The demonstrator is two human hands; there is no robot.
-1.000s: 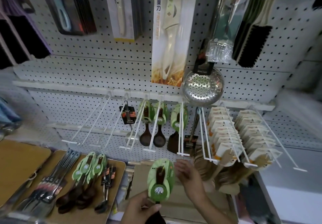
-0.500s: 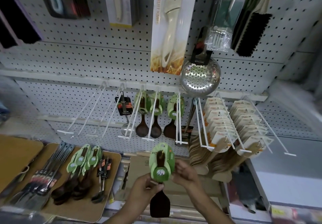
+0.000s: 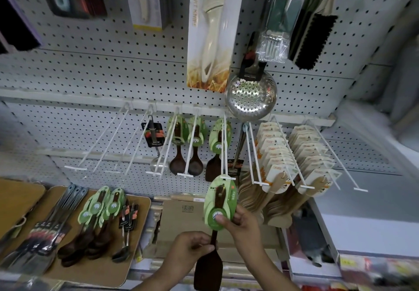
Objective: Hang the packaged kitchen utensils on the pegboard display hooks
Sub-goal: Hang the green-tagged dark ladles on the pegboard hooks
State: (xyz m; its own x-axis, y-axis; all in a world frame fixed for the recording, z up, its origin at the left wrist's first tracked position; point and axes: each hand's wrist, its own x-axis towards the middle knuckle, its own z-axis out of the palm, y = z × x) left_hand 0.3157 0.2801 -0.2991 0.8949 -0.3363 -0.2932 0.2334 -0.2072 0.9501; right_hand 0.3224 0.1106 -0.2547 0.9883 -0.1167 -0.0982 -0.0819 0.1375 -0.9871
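1. A person lifts a dark wooden spatula on a green oval backing card [image 3: 219, 202] toward a white double-wire display hook [image 3: 224, 152] on the white perforated pegboard [image 3: 95, 73].
2. The right hand [image 3: 243, 225] pinches the card's lower end, thumb pressed flat on the round logo and fingers behind it. The left hand [image 3: 188, 251] pinches the slim dark handle just above the blade.
3. The spatula's long axis runs near 12 to 6 o'clock, card end up and blade down. The card's top edge sits right at the hook's white front tip, at 12 o'clock from both grips. Whether the hang hole has caught the wire cannot be told.
4. By this judgement the right hand, nearer the hook, will steer the card; the remaining move is a push back along the wires toward the board.
5. A matching green-carded spatula [image 3: 218, 150] already hangs at the back of that hook.
6. Two green-carded dark wooden spoons [image 3: 187, 148] hang on the hooks at 9 o'clock of it; beige-carded pale wooden spatulas [image 3: 285, 161] crowd the hooks at 3 o'clock.
7. At 8 o'clock, a rounded wooden board [image 3: 138, 241] carries more green-carded wooden utensils [image 3: 99, 220] waiting, beside bundled steel utensils [image 3: 48, 227].
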